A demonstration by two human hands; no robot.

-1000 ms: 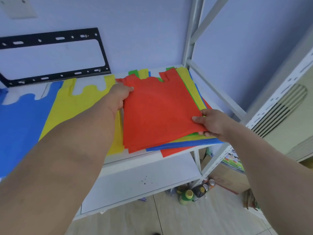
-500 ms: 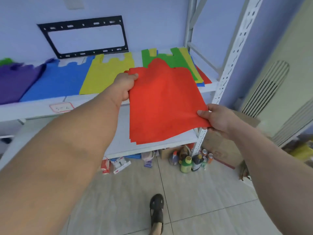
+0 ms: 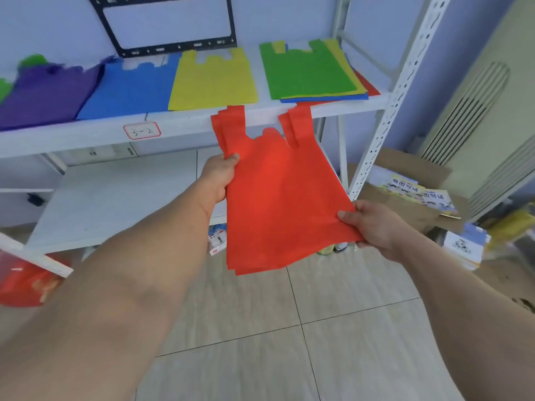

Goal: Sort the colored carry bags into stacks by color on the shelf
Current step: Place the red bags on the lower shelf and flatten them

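I hold a small stack of red carry bags (image 3: 278,198) in the air in front of the shelf (image 3: 86,137), below its front edge. My left hand (image 3: 217,178) grips the stack's left edge near a handle. My right hand (image 3: 373,227) pinches its lower right corner. On the shelf lie a purple stack (image 3: 43,96), a blue stack (image 3: 127,91), a yellow stack (image 3: 214,79) and, at the right, a mixed pile (image 3: 309,73) with a green bag on top and yellow, blue and red edges under it.
A black metal frame (image 3: 168,44) leans against the wall behind the shelf. A white upright post (image 3: 385,111) stands right of the pile. A lower shelf board (image 3: 115,198) sits beneath. Cardboard boxes with booklets (image 3: 419,195) and bottles are on the tiled floor; a red bag (image 3: 26,285) sits at the left.
Both hands lifted the red bags off the mixed pile and drew them back and down, away from the shelf. The green bag now lies uncovered on top of that pile.
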